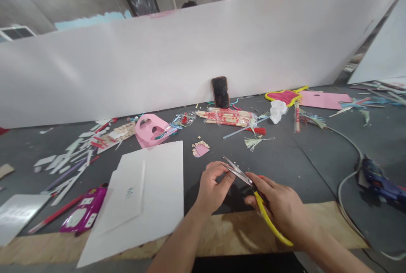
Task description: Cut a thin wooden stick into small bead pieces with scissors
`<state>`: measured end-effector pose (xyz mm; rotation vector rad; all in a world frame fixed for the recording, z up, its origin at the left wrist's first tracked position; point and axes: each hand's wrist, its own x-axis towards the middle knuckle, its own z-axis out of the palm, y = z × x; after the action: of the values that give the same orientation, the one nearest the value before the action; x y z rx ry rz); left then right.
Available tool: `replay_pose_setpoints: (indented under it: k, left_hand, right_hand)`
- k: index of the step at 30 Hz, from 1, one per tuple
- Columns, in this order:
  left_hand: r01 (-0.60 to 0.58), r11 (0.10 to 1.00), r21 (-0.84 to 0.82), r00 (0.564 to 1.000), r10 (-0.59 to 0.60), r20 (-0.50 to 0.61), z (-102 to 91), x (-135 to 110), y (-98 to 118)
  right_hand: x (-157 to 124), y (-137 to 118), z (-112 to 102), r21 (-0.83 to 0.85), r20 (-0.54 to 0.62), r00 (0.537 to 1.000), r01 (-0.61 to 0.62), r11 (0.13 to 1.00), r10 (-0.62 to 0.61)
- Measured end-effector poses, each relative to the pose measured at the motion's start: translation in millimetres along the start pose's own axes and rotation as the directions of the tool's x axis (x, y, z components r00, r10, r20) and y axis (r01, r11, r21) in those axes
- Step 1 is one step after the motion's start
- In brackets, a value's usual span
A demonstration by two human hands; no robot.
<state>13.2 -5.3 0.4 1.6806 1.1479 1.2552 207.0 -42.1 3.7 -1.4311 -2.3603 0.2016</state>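
Observation:
My right hand [281,205] grips a pair of scissors with yellow handles [250,186], blades pointing up and left. My left hand [213,188] is curled in a pinch right at the blade tips; whatever it holds between thumb and fingers is too small to make out. Both hands hover over the dark tabletop [285,159] near its wooden front edge [241,230]. A small pink piece edged with beads [200,148] lies just beyond the left hand.
White sheets of paper [142,197] lie to the left, with a magenta packet [84,214] and scattered strips. A phone [220,91] leans on the white partition [190,57]. A pink cutout [152,129], wrapped sticks [226,116], tassels and a blue glue gun [379,180] with its cable lie around.

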Motion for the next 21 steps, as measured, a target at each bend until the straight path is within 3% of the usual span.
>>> replay_pose_setpoints:
  k: [6, 21]
  left_hand:
    - [0.038, 0.999, 0.035, 0.999, -0.037, -0.037, 1.3, 1.6, 1.8]
    - [-0.148, 0.987, 0.068, 0.988, 0.15, -0.023, 1.2, -0.3, -8.9]
  right_hand:
    - [0.8, -0.9, 0.5, -0.013, -0.027, 0.999, -0.03, 0.999, 0.03]
    - [-1.4, -1.6, -3.6, -0.085, 0.042, 0.998, -0.032, 0.996, 0.035]
